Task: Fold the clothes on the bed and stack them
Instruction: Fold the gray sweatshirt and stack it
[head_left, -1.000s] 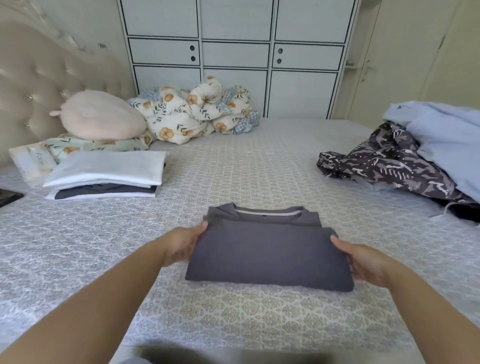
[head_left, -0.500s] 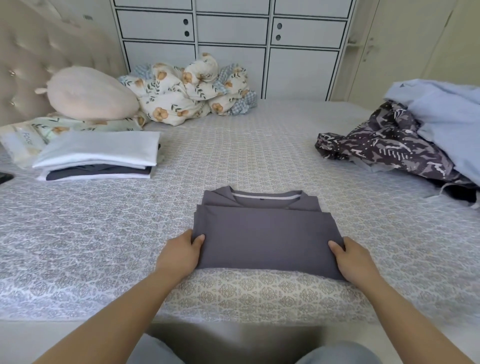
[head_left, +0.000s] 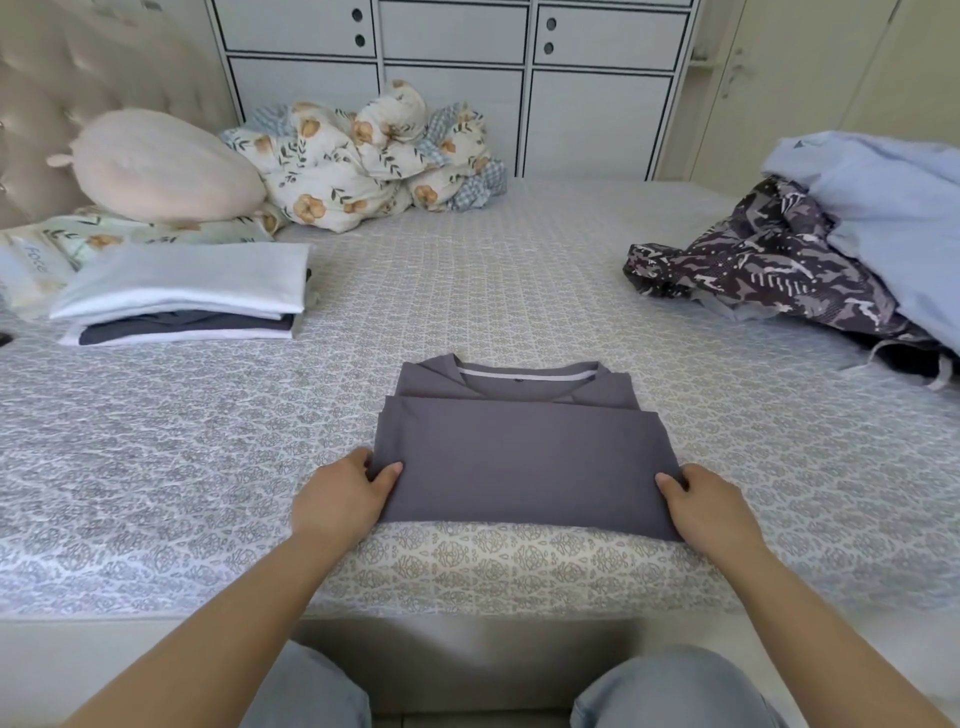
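Shirt: folded grey cotton T-shirt (head_left: 524, 462), near bed's front edge.
Left hand (head_left: 343, 501): pinches shirt's near-left corner, thumb on top.
Right hand (head_left: 709, 512): grips shirt's near-right corner.

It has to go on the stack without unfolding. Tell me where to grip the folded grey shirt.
Grip the folded grey shirt at its two short side edges, near the front fold, where the left hand and right hand already pinch it. Fingers slid underneath would probably keep the layers together.
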